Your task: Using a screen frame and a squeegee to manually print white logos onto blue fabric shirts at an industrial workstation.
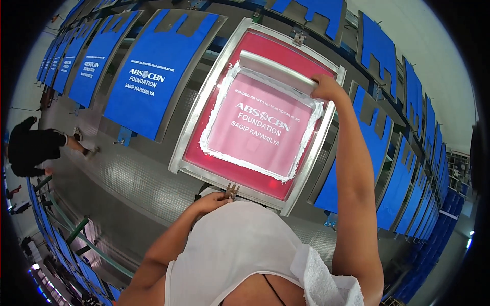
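Observation:
A screen-printing frame (193, 120) of bare metal lies in front of me, its mesh (201, 153) red around a pink printing area with white lettering. Thick white ink (245, 164) borders that area and lies in a band along its far side. My right hand (328, 90), arm stretched forward, is closed around the right end of a long pale squeegee (275, 70), which rests across the far part of the mesh. My left hand (211, 202) is at the frame's near edge, its fingers closed at a small pronged metal bracket (232, 192); my shirt partly hides that hand.
Blue printed fabric panels (153, 66) lie on sloping boards in rows to the left. More blue panels (357, 148) run along the right and far side. A person in dark clothes (38, 146) is on the textured metal floor (138, 176) at left. A white towel (326, 275) hangs over my shoulder.

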A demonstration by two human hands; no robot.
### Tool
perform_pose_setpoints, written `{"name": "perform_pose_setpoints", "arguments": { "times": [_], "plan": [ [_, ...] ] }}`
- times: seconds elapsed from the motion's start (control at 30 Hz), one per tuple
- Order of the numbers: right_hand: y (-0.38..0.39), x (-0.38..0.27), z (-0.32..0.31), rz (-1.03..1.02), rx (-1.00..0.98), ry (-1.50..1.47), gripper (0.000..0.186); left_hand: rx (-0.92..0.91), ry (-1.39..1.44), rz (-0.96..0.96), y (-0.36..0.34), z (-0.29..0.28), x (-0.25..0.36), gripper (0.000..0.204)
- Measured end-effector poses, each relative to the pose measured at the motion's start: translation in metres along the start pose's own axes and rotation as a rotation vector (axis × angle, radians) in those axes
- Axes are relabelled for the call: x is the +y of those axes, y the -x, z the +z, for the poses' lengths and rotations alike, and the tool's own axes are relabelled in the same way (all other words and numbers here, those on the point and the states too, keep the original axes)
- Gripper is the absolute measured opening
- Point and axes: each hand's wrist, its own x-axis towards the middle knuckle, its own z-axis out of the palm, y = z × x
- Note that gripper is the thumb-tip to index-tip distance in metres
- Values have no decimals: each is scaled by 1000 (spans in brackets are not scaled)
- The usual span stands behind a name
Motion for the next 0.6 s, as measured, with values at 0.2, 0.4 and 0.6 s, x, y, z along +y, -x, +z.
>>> {"name": "perform_pose_setpoints", "arguments": {
  "times": [0.2, 0.4, 0.6],
  "plan": [
    [-9, -30, 18, 46, 150, 60, 49, -168, 97, 135, 3, -1, 14, 38],
    [65, -71, 35, 114, 117, 29, 51, -241, 143, 175, 16, -3, 39, 42],
    [220, -191, 118, 95, 194, 4, 38, -162, 148, 188, 20, -4, 43, 45]
  ]
}}
